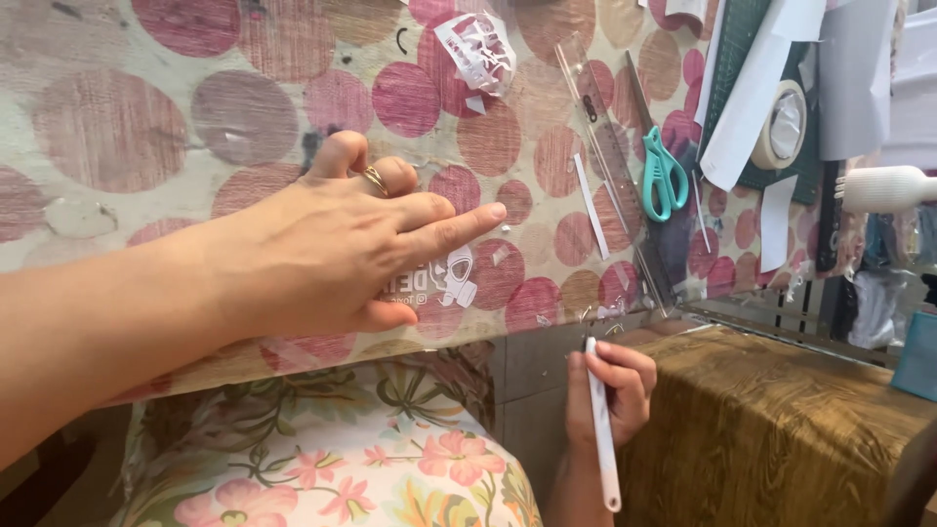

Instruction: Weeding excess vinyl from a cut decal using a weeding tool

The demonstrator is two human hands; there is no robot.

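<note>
Left hand (342, 249) flat, fingers spread, pressing white sticker (439, 283) at near table (146, 127) edge; right hand (607, 385) below edge, clenched on white knife (602, 429), tip up. Step looks like weeding/trimming sticker. Next move needs tip at sticker edge, press kept firm

Bare forearms, gold ring (375, 179) on left hand (332, 249), floral-print garment (332, 459)

Scissors (666, 176) right of ruler (610, 161)
</note>
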